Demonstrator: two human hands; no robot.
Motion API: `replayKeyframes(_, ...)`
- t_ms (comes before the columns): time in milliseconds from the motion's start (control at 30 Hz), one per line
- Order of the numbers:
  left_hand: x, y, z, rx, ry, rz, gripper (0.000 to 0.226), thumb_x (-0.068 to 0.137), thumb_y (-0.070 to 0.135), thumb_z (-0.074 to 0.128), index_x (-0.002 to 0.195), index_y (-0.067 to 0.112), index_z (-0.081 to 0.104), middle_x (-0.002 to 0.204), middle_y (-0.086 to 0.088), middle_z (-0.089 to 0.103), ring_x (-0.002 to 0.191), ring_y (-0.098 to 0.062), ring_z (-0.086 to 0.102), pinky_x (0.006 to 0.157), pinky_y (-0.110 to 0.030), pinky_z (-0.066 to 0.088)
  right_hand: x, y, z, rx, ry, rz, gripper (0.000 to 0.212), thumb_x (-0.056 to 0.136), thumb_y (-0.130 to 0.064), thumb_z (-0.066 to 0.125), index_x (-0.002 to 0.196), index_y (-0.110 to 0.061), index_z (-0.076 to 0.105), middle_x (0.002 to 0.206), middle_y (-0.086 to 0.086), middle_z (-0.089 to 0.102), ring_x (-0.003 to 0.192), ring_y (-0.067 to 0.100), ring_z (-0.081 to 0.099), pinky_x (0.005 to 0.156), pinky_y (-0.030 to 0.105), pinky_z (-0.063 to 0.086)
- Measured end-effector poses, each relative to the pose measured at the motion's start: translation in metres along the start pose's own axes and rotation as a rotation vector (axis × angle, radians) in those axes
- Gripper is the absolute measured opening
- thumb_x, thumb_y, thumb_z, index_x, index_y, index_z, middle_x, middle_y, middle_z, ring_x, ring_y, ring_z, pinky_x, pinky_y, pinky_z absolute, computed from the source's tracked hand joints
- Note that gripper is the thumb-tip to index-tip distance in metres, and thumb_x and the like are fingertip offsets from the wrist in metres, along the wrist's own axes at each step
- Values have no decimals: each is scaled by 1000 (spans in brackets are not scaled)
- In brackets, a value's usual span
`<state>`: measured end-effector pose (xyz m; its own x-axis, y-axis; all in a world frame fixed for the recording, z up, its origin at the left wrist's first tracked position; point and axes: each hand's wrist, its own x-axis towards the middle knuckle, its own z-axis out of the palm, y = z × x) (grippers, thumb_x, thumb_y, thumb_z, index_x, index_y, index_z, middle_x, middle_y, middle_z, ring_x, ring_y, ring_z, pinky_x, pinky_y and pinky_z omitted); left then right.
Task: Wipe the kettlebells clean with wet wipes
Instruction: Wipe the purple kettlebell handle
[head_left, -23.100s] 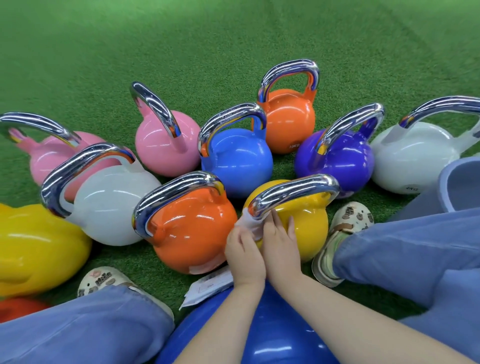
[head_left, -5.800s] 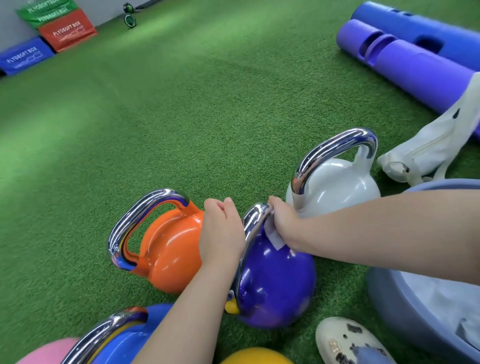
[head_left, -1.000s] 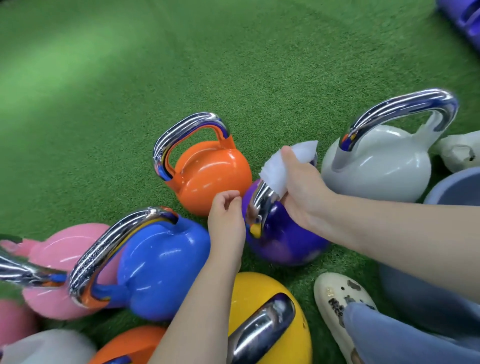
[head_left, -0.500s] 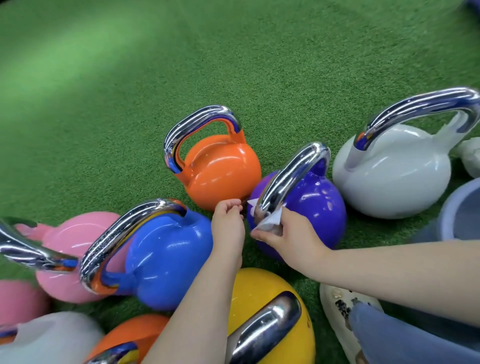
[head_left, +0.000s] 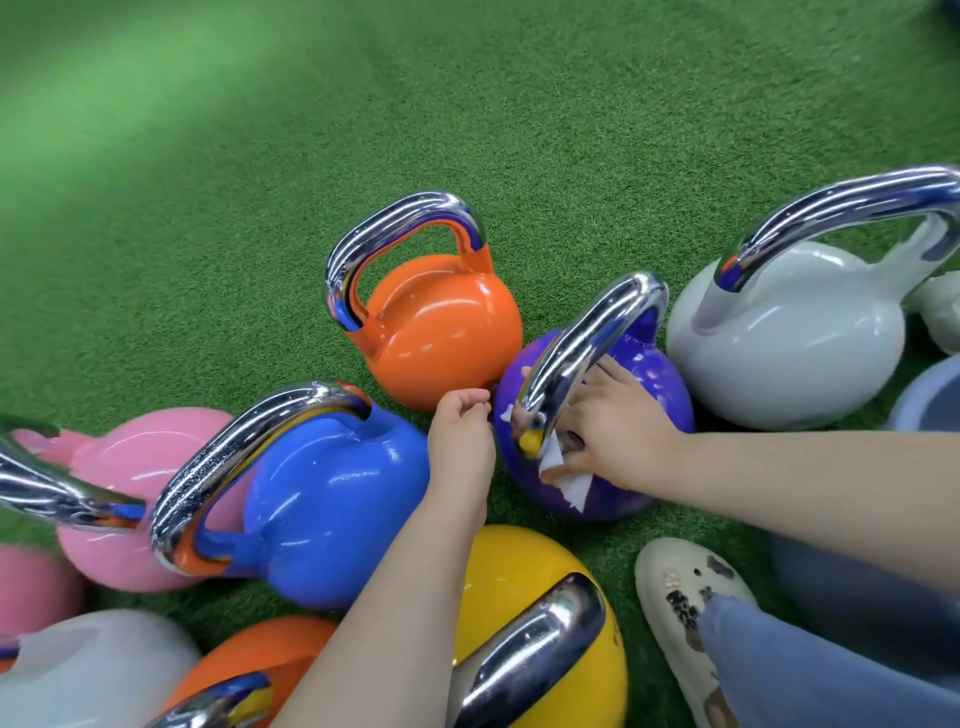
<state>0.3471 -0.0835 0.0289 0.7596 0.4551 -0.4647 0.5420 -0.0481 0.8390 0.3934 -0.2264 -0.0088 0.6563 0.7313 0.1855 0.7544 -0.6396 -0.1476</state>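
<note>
The purple kettlebell (head_left: 657, 387) stands on the green turf among several others, its chrome handle (head_left: 587, 348) arching toward me. My right hand (head_left: 621, 434) reaches under that handle and holds a white wet wipe (head_left: 566, 480) against the purple body, near the handle's base. A corner of the wipe sticks out below my thumb. My left hand (head_left: 462, 436) is curled with nothing in it, its knuckles against the kettlebell's left side.
Around it stand an orange kettlebell (head_left: 441, 332), a blue one (head_left: 332, 504), a pale grey one (head_left: 789, 343), a yellow one (head_left: 519, 587) and a pink one (head_left: 135, 467). My cream shoe (head_left: 680, 592) and a blue-grey tub (head_left: 930, 395) lie right. Turf stretches beyond.
My right hand has slid the wipe from the handle's lower end onto the purple body, under the handle. My left hand has stayed beside the kettlebell.
</note>
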Motion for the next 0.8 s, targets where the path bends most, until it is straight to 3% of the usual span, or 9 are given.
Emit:
replayKeyframes(67, -1, 0, 0, 10, -12, 6, 16, 98, 12, 39, 102, 19, 53, 88, 8, 52, 77, -4, 49, 58, -21, 38, 8, 8, -6, -6, -76, -83, 46, 44, -59, 82, 47, -22, 54, 57, -5, 59, 66, 24, 62, 74, 30, 33)
replayKeyframes(133, 2, -3, -3, 37, -9, 7, 16, 97, 12, 39, 104, 18, 53, 89, 7, 52, 78, -5, 49, 59, -22, 39, 20, 12, -16, -68, -322, -98, 43, 69, -61, 65, 87, -22, 70, 92, -1, 70, 95, 24, 63, 83, 30, 41)
replayKeyframes(200, 6, -8, -6, 93, -7, -13, 16, 96, 10, 39, 100, 18, 53, 88, 4, 51, 76, -10, 49, 62, -26, 42, 26, 17, -19, -128, -380, -72, 52, 84, -59, 46, 121, -25, 60, 125, 0, 60, 121, 24, 49, 98, 34, 36)
replayKeyframes(233, 7, -10, -7, 165, -18, -32, 16, 94, 9, 39, 93, 18, 52, 84, 1, 50, 72, -13, 48, 63, -30, 43, 23, 16, -20, -122, -364, -47, 48, 84, -56, 45, 119, -26, 61, 126, 0, 59, 124, 25, 47, 101, 36, 33)
replayKeyframes(333, 10, -13, -9, 494, -209, -138, 27, 90, 4, 41, 66, 15, 44, 70, -5, 48, 60, -20, 48, 58, -32, 44, -4, 3, -9, -83, -136, -5, 22, 64, -40, 65, 78, -24, 70, 92, 3, 70, 102, 31, 58, 94, 45, 37)
replayKeyframes(433, -5, -10, -7, 722, -602, -245, 26, 92, 17, 50, 66, 13, 54, 63, 0, 57, 47, -7, 50, 44, -16, 36, -22, -6, 16, -115, -10, 49, 41, 51, -34, 82, 86, -15, 73, 96, 9, 69, 105, 33, 54, 95, 51, 34)
replayKeyframes(500, -11, -10, -5, 736, -719, -212, 26, 93, 27, 53, 70, 17, 57, 65, 5, 61, 44, -1, 48, 40, -14, 30, -21, -9, 16, -184, 1, 36, 45, 52, -38, 81, 88, -12, 73, 97, 12, 69, 102, 35, 60, 96, 49, 32)
replayKeyframes(633, -12, -10, 1, 680, -707, -149, 31, 91, 38, 54, 68, 17, 56, 58, 8, 61, 32, 2, 41, 33, -11, 26, -6, -8, 8, -210, -48, 96, 51, 52, -49, 77, 90, -17, 73, 101, 14, 68, 102, 37, 60, 100, 50, 26)
replayKeyframes(800, -13, -12, 3, 574, -612, -221, 43, 93, 48, 44, 70, 15, 57, 64, 4, 62, 48, -6, 44, 36, -14, 25, 0, -8, 8, -180, -69, 73, 49, 53, -47, 72, 92, -18, 73, 107, 10, 68, 105, 37, 59, 99, 50, 25)
